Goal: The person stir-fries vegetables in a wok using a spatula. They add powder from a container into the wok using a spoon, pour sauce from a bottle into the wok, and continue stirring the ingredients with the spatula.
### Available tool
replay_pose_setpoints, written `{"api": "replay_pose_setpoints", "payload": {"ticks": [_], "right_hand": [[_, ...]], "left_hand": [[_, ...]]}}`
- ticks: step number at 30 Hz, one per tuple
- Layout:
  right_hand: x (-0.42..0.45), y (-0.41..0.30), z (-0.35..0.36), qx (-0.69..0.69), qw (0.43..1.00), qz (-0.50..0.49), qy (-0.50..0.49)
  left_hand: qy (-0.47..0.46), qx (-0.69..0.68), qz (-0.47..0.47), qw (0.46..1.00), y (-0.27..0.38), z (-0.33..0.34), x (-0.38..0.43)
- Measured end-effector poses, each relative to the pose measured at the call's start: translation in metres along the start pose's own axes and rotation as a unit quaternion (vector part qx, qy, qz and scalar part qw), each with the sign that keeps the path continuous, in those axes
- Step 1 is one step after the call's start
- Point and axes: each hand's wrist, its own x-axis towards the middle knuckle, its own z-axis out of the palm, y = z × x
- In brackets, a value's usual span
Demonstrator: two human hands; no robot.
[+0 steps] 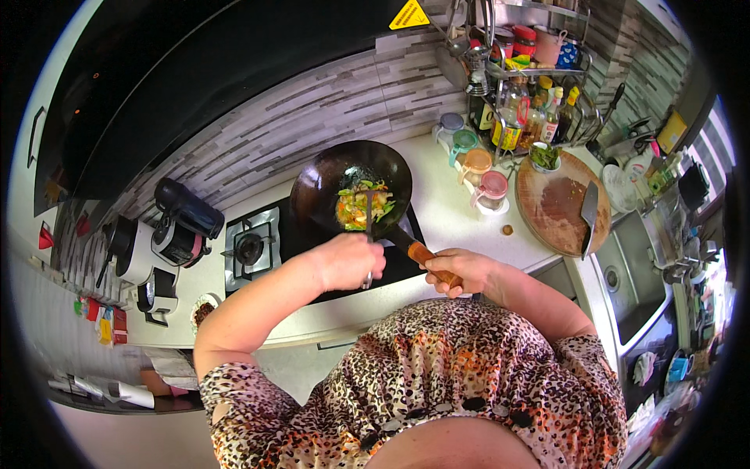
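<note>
A dark wok (316,182) sits on the black gas hob, tilted, with chopped vegetables (351,212) in its bottom. My left hand (350,262) is closed around the handle of a metal spatula (369,218), whose blade is among the vegetables. The orange-brown wooden handle of the wok (420,252) points towards me, and my right hand (460,271) grips its end. Left of the wok, the other burner (248,249) has nothing on it.
Lidded seasoning jars (491,187) stand right of the wok, before a rack of bottles (548,120). Farther right, a cleaver (589,214) and a bowl of green leaves (545,157) rest on a round wooden chopping board (533,205), near the sink (630,281). Dark range hood (234,70) overhead.
</note>
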Motion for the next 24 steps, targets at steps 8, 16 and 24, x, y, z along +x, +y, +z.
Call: {"api": "replay_pose_setpoints", "payload": {"ticks": [8, 16, 24], "right_hand": [[0.000, -0.002, -0.003, 0.010, 1.000, -0.002, -0.005], [0.004, 0.001, -0.010, 0.013, 1.000, -0.008, -0.004], [-0.002, 0.008, -0.025, -0.034, 0.999, -0.014, -0.038]], "left_hand": [[0.004, -0.040, 0.025, 0.999, 0.014, -0.002, -0.023], [0.106, -0.024, -0.077, 0.991, 0.000, 0.000, -0.010], [0.108, -0.028, -0.070, 0.991, -0.003, 0.011, 0.005]]}}
